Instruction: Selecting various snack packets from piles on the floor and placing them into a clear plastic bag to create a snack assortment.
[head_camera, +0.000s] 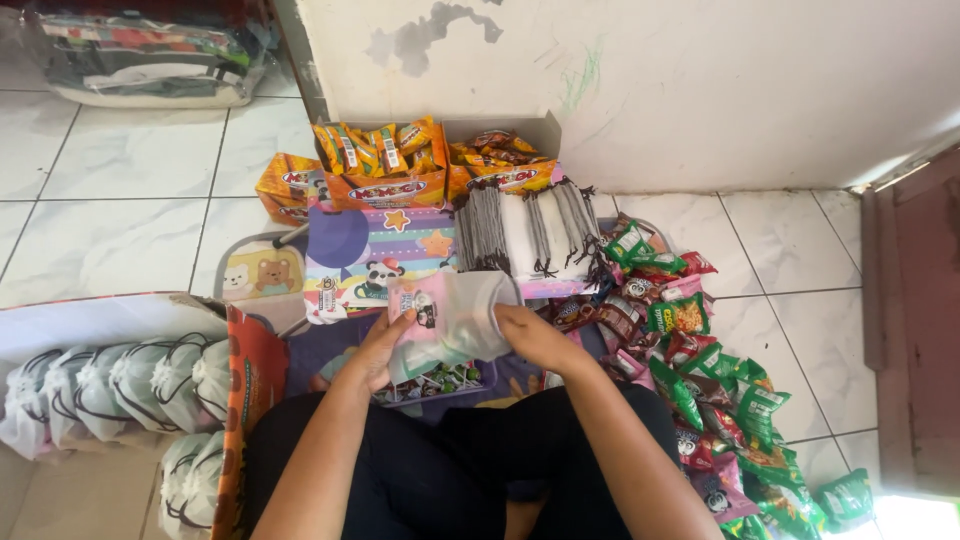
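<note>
A small white drawstring pouch (462, 315) with a pink cartoon print is held up over my lap. My left hand (378, 350) grips its left side near the print. My right hand (535, 338) holds its right side, fingers closed on the fabric at the pouch's mouth. Below the pouch lies a tray of wrapped lollipops (440, 382). Just beyond the pouch sits a stack of flat white pouches with dark cords (528, 232) on a colourful printed sheet (375, 255).
Two open boxes of orange snack packets (385, 160) stand against the wall. A pile of red and green snack bags (700, 370) spreads along the right. A cardboard box (245, 390) of filled, tied white pouches (110, 385) sits at left.
</note>
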